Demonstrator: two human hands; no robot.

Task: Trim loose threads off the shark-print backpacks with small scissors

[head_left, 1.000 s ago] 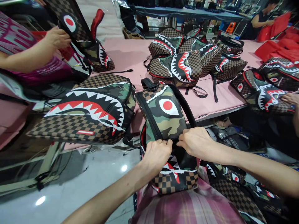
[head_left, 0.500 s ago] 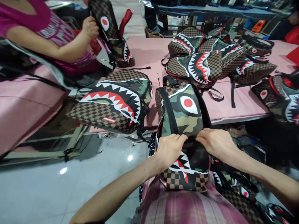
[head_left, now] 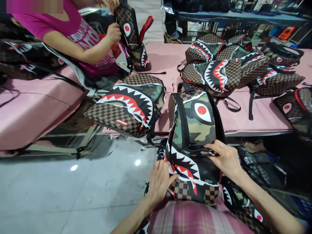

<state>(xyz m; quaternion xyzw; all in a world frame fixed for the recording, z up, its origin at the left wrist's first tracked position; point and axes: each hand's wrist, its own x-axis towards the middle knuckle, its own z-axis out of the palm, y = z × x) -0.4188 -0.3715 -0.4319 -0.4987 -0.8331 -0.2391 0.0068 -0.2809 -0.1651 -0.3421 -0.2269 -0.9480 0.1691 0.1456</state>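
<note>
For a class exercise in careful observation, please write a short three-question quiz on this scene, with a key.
1. Which hand lies against the left side of the nearest backpack?
A) left hand
B) right hand
2. True or false: the right hand pinches a small dark item.
3. Fill in: the table is covered in ____.

Key: 1. A; 2. true; 3. pink.

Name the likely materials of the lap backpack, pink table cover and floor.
Backpack: likely faux leather, smooth with a soft sheen. Table cover: matte cloth or vinyl, unclear which; faint creases show. Floor: probably glossy tile, since lights reflect and joint lines show.
</note>
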